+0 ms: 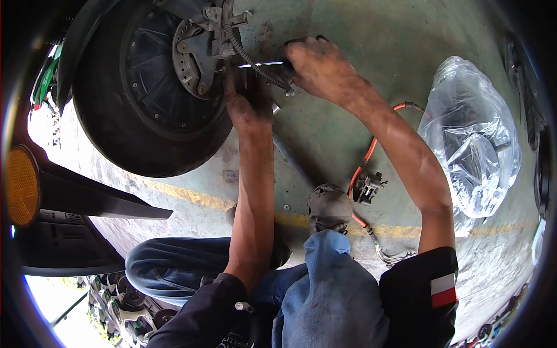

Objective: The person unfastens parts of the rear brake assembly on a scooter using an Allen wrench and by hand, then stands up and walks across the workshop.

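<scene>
A wheel with a black tyre (96, 110) fills the upper left, with a slotted brake disc (187, 69) at its hub. My left hand (246, 104) is raised beside the axle end, just under the brake bracket (219, 32); its fingertips are in dark shadow and what they touch is hidden. To the right, my right hand (313, 61) is closed round the dark end of a screwdriver-like tool, whose bright metal shaft (261, 64) points left toward the hub. A ribbed black hose (246, 57) crosses in front of the shaft.
An orange cable (371, 149) curves over the floor beside a metal caliper-like part (368, 188). Clear plastic wrap (473, 139) lies at the right. A dark bar (293, 156) and my shoe (329, 206) are below the hands. Black fender parts (98, 194) project from the left.
</scene>
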